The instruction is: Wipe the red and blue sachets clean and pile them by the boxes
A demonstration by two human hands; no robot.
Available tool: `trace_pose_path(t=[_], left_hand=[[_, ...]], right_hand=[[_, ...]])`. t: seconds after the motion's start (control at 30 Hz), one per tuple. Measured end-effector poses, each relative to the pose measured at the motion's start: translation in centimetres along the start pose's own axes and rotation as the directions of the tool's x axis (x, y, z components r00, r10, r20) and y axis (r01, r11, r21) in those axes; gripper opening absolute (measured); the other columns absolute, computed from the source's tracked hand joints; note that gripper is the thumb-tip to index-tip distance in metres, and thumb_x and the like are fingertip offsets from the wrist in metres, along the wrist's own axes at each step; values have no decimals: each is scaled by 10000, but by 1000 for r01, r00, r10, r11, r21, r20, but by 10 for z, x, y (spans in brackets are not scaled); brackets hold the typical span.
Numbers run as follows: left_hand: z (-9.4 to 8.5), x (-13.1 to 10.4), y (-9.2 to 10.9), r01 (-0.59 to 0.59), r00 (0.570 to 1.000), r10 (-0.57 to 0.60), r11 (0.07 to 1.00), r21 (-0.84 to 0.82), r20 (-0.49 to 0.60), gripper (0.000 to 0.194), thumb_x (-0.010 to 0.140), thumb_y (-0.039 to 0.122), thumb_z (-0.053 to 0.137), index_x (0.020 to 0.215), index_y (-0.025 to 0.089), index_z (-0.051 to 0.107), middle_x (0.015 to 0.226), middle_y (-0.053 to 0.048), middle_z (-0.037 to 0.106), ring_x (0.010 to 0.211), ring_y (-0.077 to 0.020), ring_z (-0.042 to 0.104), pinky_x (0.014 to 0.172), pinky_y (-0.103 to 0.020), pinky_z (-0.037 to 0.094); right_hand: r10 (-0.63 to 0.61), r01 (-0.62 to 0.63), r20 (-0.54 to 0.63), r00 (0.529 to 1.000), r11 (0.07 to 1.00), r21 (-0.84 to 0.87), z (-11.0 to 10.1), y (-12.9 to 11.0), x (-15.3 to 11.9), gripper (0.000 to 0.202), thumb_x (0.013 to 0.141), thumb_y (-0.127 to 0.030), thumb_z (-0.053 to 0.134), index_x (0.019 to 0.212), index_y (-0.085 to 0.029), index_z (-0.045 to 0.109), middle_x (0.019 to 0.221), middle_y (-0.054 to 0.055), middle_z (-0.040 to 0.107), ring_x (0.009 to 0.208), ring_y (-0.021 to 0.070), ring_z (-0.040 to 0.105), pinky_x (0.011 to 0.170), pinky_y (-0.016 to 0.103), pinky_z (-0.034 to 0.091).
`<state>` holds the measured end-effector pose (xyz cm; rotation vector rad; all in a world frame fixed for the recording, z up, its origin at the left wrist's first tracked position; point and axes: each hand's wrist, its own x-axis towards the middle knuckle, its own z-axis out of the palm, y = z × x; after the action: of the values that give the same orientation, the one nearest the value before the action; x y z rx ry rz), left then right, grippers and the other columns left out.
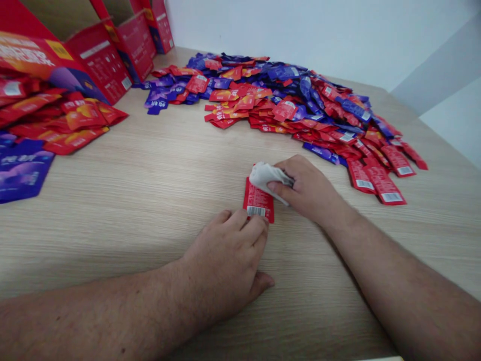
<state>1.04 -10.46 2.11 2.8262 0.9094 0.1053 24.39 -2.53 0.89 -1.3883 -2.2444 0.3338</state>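
Observation:
A red sachet [259, 203] with small print and a barcode lies flat on the table, barcode end toward me. My right hand [296, 183] grips a folded white cloth [267, 175], which rests on the sachet's far end and hides it. At the near edge, the fingertips of my left hand [236, 250] press the sachet down. The left fingers are stretched forward and the thumb stands apart, with nothing held in that hand.
A long heap of red and purple sachets [285, 108] curves across the back and right of the wooden table [150, 185]. On the left lie stacked red sachets [71, 120] and a purple sachet [26, 168], near open red boxes [101, 60]. A white wall [300, 30] stands behind.

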Motion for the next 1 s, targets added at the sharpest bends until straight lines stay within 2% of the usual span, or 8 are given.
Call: trace_pose_path(t=[0.13,0.3,0.4,0.5,0.6,0.7,0.9,1.0], left_hand=[[-2,0,-3,5,1000,-5,1000,-4,9,643,936,611,644,1307,87,685,1364,-179,670,1184,-370,618,937,-528,566],[-5,4,-12,37,999,-38,998,-42,-39,593,933,579,672,1323,132,672,1326,-158,671,1183,-358,621,1006,-556,542],[-4,10,-19,120,986,-125,991,-53,-108,576,933,508,692,1347,110,652,1336,-185,642,1213,-371,604,1045,-562,527],[-2,14,-26,156,977,-163,986,-60,-137,590,941,454,680,1395,83,614,1338,-207,632,1232,-380,596,1063,-565,521],[-1,13,-28,149,980,-157,986,-72,-121,542,951,415,656,1377,83,622,1320,-205,646,1230,-379,604,1063,-563,523],[0,11,-28,159,976,-171,983,-97,-132,589,953,382,641,1451,79,558,1347,-203,652,1257,-371,607,1083,-558,514],[6,14,-32,144,968,-196,945,-295,-154,950,934,397,651,1657,48,144,1468,-233,615,1362,-330,581,1169,-555,453],[6,17,-33,177,964,-229,933,-314,-138,932,938,424,638,1649,27,183,1458,-238,614,1367,-334,568,1184,-548,440]], right_hand=[[222,-245,-205,953,965,-93,4,17,10,196,884,-333,652,1012,-207,731,992,128,740,1001,347,647,898,512,514],[381,-309,-313,870,916,255,3,14,6,300,884,-354,687,1152,-219,709,1065,82,772,953,296,694,885,492,556],[495,-330,-233,837,797,506,5,6,4,325,876,-370,704,1170,-231,689,1053,52,775,921,268,716,835,465,587],[578,-360,-22,816,537,763,8,-3,4,356,846,-387,740,1169,-265,655,1050,25,771,892,251,738,762,422,617],[569,-372,139,811,318,872,9,-9,2,411,805,-398,801,1161,-282,632,1019,2,771,845,226,743,703,375,623],[566,-353,162,808,245,903,7,-11,0,446,786,-404,828,1165,-286,625,965,-11,772,775,207,730,628,334,600],[481,-274,157,863,183,944,-3,-22,-5,411,803,-470,842,1114,-299,636,946,-32,748,769,179,711,698,355,640],[449,-263,180,875,130,956,-4,-29,-7,472,754,-460,894,1116,-306,632,941,-37,750,799,192,722,719,380,659]])
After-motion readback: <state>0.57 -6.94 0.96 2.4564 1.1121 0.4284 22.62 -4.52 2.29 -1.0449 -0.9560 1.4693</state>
